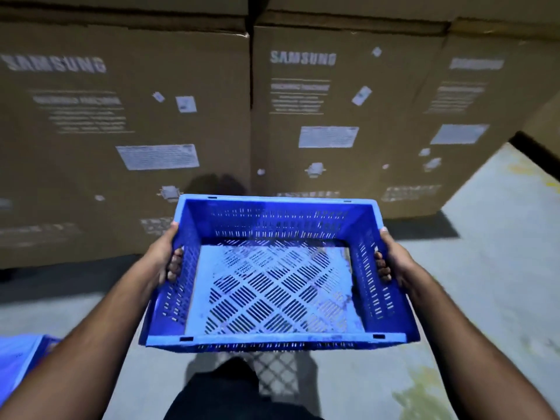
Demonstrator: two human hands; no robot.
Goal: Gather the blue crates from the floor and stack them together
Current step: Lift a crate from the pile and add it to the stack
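Blue crate is in the air, carried in front of the person at about waist height, with its open side up and nothing inside. The left hand is clamped on the left wall, fingers hooked through the handle slot, and the right hand grips the right wall in the same way. Below it the grey floor shows the crate's shadow. Behind stand large cardboard boxes, close together. At the lower left edge another blue thing is partly seen; it may be one more crate or the stack, but I cannot tell. So I judge that the gathering is in progress: one crate is lifted, and placing it on the others is not yet done.
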